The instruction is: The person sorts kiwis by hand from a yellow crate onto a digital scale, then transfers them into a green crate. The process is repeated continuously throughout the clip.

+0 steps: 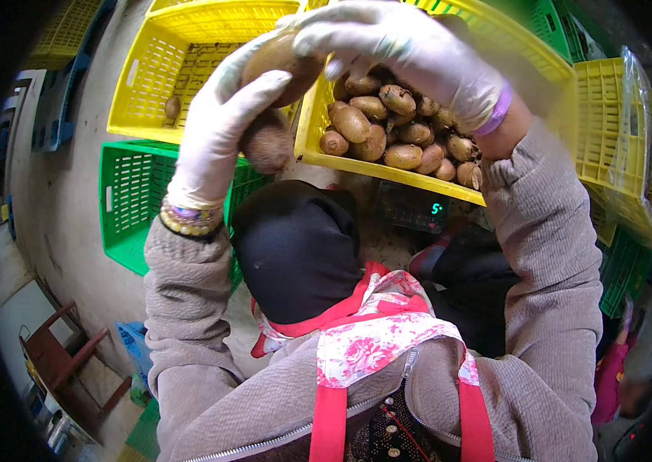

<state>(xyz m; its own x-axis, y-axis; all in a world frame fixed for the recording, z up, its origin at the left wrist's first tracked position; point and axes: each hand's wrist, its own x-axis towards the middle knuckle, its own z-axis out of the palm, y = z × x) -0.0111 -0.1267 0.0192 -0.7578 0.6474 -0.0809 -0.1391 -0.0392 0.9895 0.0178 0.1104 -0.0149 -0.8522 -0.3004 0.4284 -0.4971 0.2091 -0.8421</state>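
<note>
White gloves cover both of my hands. My left hand, with a beaded bracelet at the wrist, holds brown kiwifruit, one against its palm and another higher up between the fingers. Reaching in from the right, my right hand has its fingertips at the upper kiwifruit. Under my right hand stands a yellow plastic crate with many kiwifruit in it. A digital scale display glows just below that crate's near edge.
A yellow crate at upper left holds a single visible kiwifruit. Below it is a green crate. More yellow crates stand at right. A wooden chair is at lower left; another person is at far lower right.
</note>
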